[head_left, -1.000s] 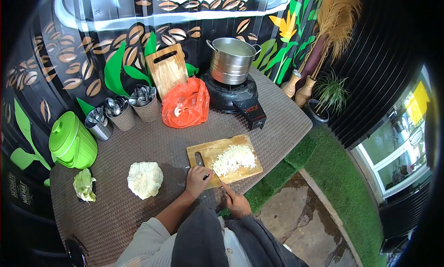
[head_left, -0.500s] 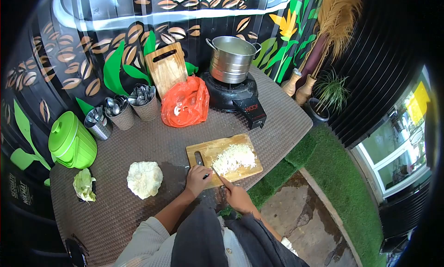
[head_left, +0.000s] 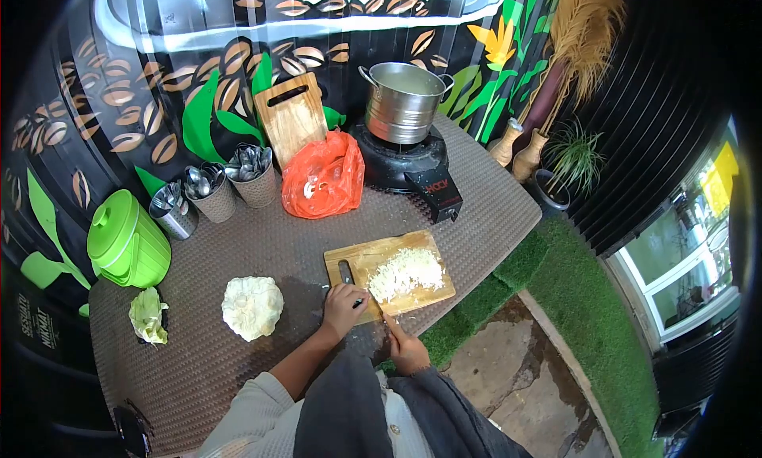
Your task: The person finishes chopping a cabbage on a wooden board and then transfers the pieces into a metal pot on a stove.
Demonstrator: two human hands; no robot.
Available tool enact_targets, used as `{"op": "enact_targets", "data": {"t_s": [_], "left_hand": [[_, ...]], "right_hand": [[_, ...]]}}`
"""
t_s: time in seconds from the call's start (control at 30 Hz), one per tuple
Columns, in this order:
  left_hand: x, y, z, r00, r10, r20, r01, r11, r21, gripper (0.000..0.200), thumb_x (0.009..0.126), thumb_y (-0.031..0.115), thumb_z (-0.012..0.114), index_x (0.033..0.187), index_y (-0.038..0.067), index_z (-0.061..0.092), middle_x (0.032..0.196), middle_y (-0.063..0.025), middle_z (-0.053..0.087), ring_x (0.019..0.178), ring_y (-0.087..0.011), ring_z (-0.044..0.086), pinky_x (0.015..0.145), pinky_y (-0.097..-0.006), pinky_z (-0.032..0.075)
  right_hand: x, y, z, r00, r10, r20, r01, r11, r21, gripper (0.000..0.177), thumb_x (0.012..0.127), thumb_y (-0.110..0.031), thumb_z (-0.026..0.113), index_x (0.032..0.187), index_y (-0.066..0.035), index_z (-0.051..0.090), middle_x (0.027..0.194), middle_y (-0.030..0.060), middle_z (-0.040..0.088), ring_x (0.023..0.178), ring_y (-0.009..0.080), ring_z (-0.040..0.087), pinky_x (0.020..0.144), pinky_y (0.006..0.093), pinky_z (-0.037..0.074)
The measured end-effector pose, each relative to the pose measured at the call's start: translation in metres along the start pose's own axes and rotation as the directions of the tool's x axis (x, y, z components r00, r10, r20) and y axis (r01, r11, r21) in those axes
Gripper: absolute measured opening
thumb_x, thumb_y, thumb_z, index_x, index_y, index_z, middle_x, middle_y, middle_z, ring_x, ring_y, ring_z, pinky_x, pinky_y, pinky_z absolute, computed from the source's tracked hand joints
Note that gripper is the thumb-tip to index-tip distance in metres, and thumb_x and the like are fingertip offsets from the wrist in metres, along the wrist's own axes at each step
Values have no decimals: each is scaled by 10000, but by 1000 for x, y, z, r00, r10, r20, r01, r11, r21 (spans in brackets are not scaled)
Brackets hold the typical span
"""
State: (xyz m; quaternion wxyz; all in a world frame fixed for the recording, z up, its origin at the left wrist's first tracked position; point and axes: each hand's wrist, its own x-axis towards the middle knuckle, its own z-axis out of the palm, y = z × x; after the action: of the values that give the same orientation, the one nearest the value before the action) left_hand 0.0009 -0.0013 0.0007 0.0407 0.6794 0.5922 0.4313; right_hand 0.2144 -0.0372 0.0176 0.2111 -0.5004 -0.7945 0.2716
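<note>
With twelve o'clock lying at the far side of the table (head_left: pixel 290 244) and the cutting board (head_left: pixel 359 258) as the dial's centre, the right hand (head_left: pixel 408 355) is gripping the knife (head_left: pixel 388 321) by its handle between five and six, the blade pointing toward eleven over the board's near edge. The left hand (head_left: pixel 344 305) is resting with bent fingers at eight, beside the slot; whether it is grasping anything I cannot tell. The chopped white pieces (head_left: pixel 406 273) are lying heaped on the board's three o'clock side. A pale cabbage (head_left: pixel 252 308) is sitting between eight and nine, and a leafy green piece (head_left: pixel 148 315) is lying beyond it. The red bag (head_left: pixel 324 180) is slumping at eleven, while the metal pot (head_left: pixel 405 109) is standing on the black stove (head_left: pixel 405 166) at twelve.
</note>
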Motion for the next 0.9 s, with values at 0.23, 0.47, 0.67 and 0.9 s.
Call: {"op": "enact_targets", "data": {"t_s": [0.23, 0.47, 0.67, 0.9], "left_hand": [[2, 1, -1, 1000, 13, -20, -12, 999, 41, 94, 794, 136, 765, 846, 82, 708, 891, -19, 665, 933, -239, 613, 862, -389, 444], [0, -1, 1, 1000, -1, -28, 2, 1000, 23, 93, 796, 155, 767, 828, 96, 701, 897, -14, 681, 927, -234, 615, 855, -394, 440], [-1, 1, -1, 999, 11, -35, -10, 1000, 26, 95, 793, 152, 771, 824, 92, 703, 901, -14, 691, 922, -229, 623, 856, -391, 443], [1, 2, -1, 998, 37, -57, -38, 999, -18, 106, 779, 112, 781, 829, 65, 701, 900, -31, 690, 889, -243, 630, 829, -379, 468]], "right_hand": [[12, -7, -15, 985, 138, 106, -148, 984, 98, 530, 964, -186, 533, 1467, -332, 450, 792, 264, 652, 702, 436, 649, 645, 493, 518], [20, -10, -4, 995, 93, 39, -98, 982, 164, 520, 962, -164, 535, 1456, -316, 473, 895, 268, 667, 771, 438, 658, 708, 463, 529], [14, -18, -8, 988, 144, 55, -143, 990, -12, 541, 964, -187, 534, 1465, -373, 446, 869, 260, 672, 759, 439, 657, 707, 493, 527], [16, -21, -11, 981, 178, 73, -178, 984, 5, 530, 965, -196, 534, 1462, -359, 455, 853, 256, 671, 756, 439, 656, 702, 498, 523]]}}
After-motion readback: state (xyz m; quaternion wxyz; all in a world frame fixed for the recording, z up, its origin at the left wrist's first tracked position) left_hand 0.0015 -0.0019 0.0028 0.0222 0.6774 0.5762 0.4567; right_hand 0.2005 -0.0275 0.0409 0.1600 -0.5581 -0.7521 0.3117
